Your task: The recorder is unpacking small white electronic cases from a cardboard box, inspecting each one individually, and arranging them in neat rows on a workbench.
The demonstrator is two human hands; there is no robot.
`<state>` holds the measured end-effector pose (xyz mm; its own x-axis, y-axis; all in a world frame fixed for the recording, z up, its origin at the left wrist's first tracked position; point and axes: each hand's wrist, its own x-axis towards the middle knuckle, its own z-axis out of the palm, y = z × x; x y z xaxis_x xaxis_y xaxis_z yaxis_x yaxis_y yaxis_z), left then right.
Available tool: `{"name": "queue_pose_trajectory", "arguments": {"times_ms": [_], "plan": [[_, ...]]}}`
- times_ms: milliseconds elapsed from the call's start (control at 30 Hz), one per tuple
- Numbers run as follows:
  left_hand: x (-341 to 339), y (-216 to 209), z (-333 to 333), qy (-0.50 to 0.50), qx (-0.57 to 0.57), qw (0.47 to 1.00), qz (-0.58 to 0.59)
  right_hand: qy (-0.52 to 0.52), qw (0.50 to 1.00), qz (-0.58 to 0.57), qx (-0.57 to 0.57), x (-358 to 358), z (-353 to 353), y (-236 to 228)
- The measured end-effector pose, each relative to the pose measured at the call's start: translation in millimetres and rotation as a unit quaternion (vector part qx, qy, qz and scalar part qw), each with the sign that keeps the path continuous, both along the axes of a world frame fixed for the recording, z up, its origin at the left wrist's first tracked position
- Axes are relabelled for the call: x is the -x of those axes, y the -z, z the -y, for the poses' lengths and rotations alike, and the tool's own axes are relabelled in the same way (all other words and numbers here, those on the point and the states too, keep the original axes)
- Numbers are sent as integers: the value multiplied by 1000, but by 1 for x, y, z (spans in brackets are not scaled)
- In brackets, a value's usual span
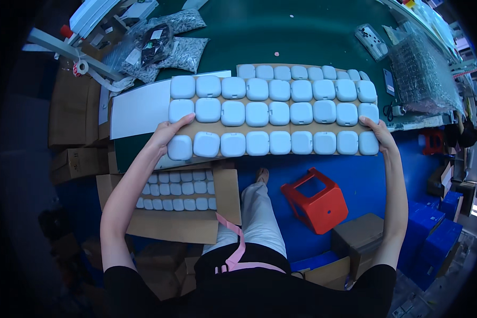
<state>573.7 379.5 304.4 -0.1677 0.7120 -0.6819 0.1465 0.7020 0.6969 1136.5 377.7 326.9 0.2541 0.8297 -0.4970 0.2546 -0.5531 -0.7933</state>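
Both my hands hold a cardboard sheet [259, 128] by its two short ends, level in front of me over the table's near edge. On it lie three rows of white rounded-square plastic cases [257, 114]. My left hand [170, 132] grips the left end, its thumb on top beside a case. At the right end my right hand [381, 134] does the same, thumb pressed near the middle row. The fingers beneath are hidden. Just beyond, another row of similar cases [282, 72] shows on the table. Lower left, an open carton [175, 227] contains more rows of them.
The green table [249, 32] carries bags of small grey parts [188, 54], a white sheet [138, 111] and a bubble-wrap stack [424, 71]. A red stool [327, 206] is on the blue floor. Blue boxes [437, 238] and a brown carton [358, 233] stand at lower right.
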Motion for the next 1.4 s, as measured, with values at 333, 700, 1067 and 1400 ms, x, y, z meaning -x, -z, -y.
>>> {"name": "queue_pose_trajectory", "arguments": {"times_ms": [333,700,1067,1400], "plan": [[-180,66,-133,-4,-14,998,59,-37,999,-36,14,-203,-145,51],[-209,121,-160,-21,-7,1000,1,17,1000,21,3,-219,-188,86],[-227,171,-140,-82,-110,988,-71,70,992,98,-32,-186,-182,78],[-200,175,-117,-100,-168,980,43,-7,995,95,-20,-296,-158,139]]}}
